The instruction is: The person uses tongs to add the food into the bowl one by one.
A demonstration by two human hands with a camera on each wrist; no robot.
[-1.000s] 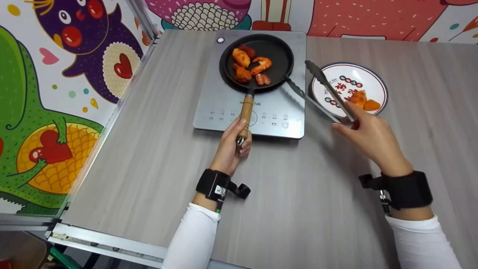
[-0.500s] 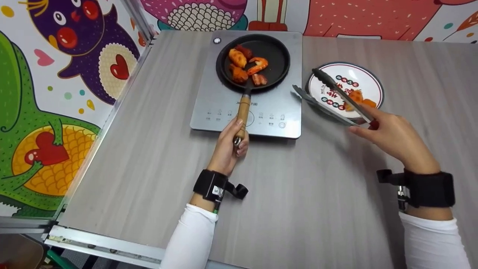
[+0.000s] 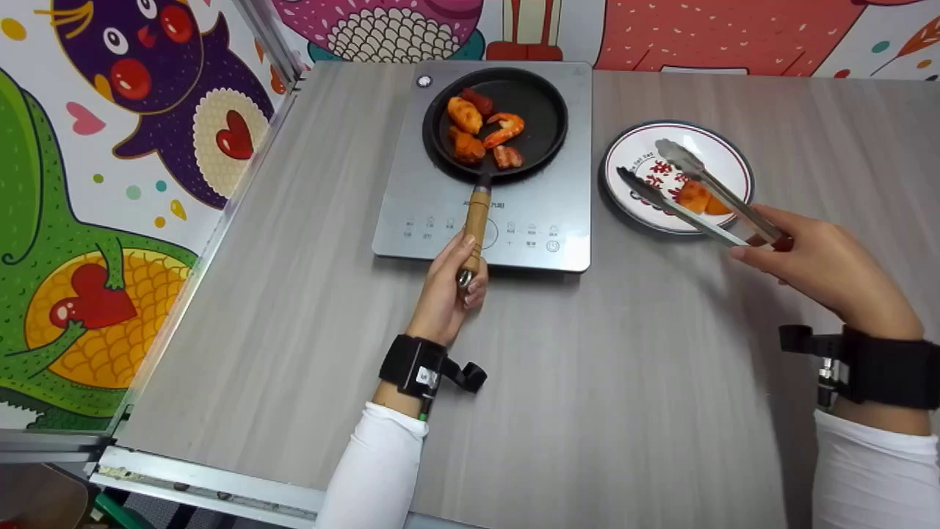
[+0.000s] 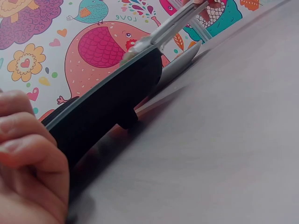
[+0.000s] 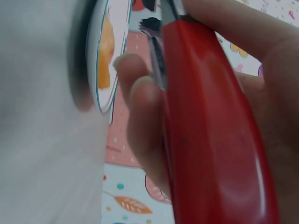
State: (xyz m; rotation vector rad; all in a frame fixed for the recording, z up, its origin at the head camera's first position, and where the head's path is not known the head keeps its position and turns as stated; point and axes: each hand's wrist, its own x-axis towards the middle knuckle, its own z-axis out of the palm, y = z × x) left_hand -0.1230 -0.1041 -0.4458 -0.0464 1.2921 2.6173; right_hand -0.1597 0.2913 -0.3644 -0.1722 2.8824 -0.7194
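Note:
My left hand (image 3: 449, 283) grips the wooden handle of a black frying pan (image 3: 540, 121), which sits on the induction cooker (image 3: 411, 198). In the pan lie a shrimp (image 3: 505, 131), a small bacon-like piece (image 3: 507, 156) and several browned food pieces (image 3: 464, 115). My right hand (image 3: 837, 257) holds metal tongs (image 3: 716, 191) by their red grip (image 5: 210, 130). The tongs' arms are spread, with nothing between the tips, over a white plate (image 3: 639, 143) with red lettering. On the plate are orange food pieces (image 3: 694, 197), partly hidden behind the tongs.
The cooker and plate stand side by side toward the back of the grey wood-grain table (image 3: 587, 382). Cartoon-printed panels (image 3: 720, 33) rise behind and at the left. A metal rail (image 3: 213, 488) runs along the front left edge.
My right hand has drawn the tongs rightward, from the pan's edge to over the plate. The left hand keeps its grip on the pan handle, and the food in the pan lies the same.

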